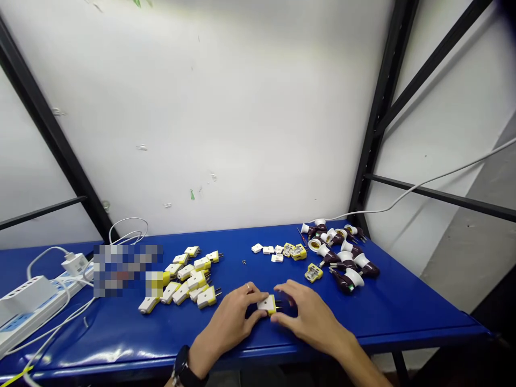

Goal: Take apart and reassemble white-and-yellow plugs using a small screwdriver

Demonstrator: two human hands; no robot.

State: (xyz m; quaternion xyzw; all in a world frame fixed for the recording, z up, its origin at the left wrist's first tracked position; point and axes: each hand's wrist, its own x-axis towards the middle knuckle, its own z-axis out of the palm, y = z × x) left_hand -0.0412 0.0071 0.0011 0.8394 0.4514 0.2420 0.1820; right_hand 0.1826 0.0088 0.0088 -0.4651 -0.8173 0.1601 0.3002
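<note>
Both my hands rest low on the blue table (pixel 403 312), near its front edge. Between them is a white and yellow plug (pixel 267 305) with metal prongs pointing right. My left hand (pixel 231 322) pinches the plug from the left with its fingers closed on it; it wears a ring and a dark watch at the wrist. My right hand (pixel 308 314) curls its fingers against the plug's prong end. A pile of several similar white and yellow plugs (pixel 189 279) lies to the left of my hands.
Loose white and yellow plug parts (pixel 282 251) lie behind my hands. A cluster of dark brown and white lamp sockets (pixel 342 255) sits at the back right. A white power strip (pixel 32 306) with a charger and cables is at the far left. Black shelf posts (pixel 379 118) frame the wall.
</note>
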